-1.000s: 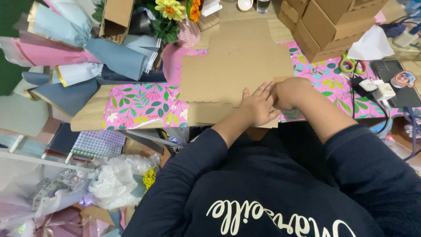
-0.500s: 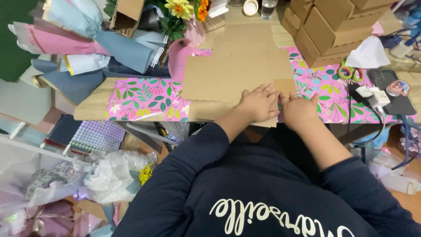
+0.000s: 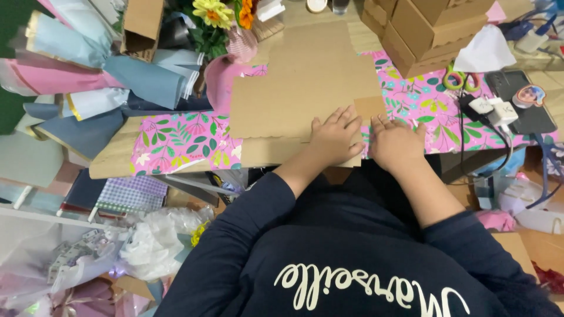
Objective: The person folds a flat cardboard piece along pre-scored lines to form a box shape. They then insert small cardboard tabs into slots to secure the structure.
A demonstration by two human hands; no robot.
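Seen from above, a person in a dark navy long-sleeved top leans over a worktop [image 3: 111, 161] covered with glossy pink paper printed with leaves and flowers [image 3: 176, 141]. A flat, unfolded sheet of plain brown cardboard [image 3: 299, 94], cut into a stepped box-blank shape with flaps and a wavy near edge, lies on the paper in the middle of the worktop. The left hand [image 3: 336, 138] rests palm down on the near right corner of the cardboard, fingers spread flat and gripping nothing. The right hand [image 3: 396, 142] lies just beside it, also open and flat, palm down at the cardboard's right edge where it meets the pink paper; it holds nothing either.

To the left are rolled sheets of matte wrapping paper [image 3: 88, 76] in pale blue, pink and slate. Yellow and orange flowers [image 3: 214, 12] stand at the far edge. At the far right sit stacked brown cardboard boxes [image 3: 417, 32] (corrugated, with zigzag edges), green-handled scissors [image 3: 455, 79], a white plug adapter [image 3: 490, 108] and a dark phone [image 3: 526, 103]. Crumpled clear plastic [image 3: 153, 240] lies below the worktop on the left.
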